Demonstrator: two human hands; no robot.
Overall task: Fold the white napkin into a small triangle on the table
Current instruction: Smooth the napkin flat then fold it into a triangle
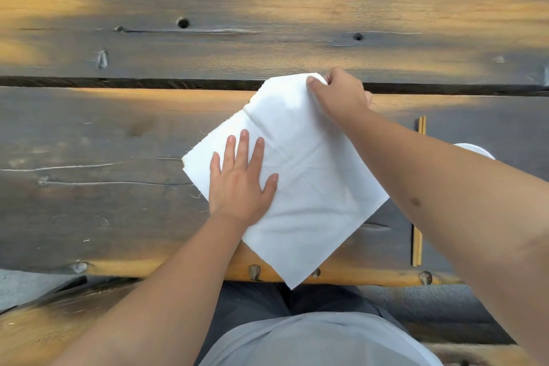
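A white napkin (309, 187) lies spread like a diamond on the weathered wooden table (118, 134), creased across its middle. Its near corner hangs over the table's front edge. My left hand (240, 181) rests flat on the napkin's left part, fingers spread. My right hand (341, 95) pinches the napkin's far corner, which is lifted slightly off the table near the gap between the planks.
A dark gap (148, 82) runs between the two table planks. A pair of wooden chopsticks (418, 235) lies to the right, partly under my right forearm. A white round object (475, 150) peeks out behind that forearm. The table's front edge (178, 269) is close to my lap.
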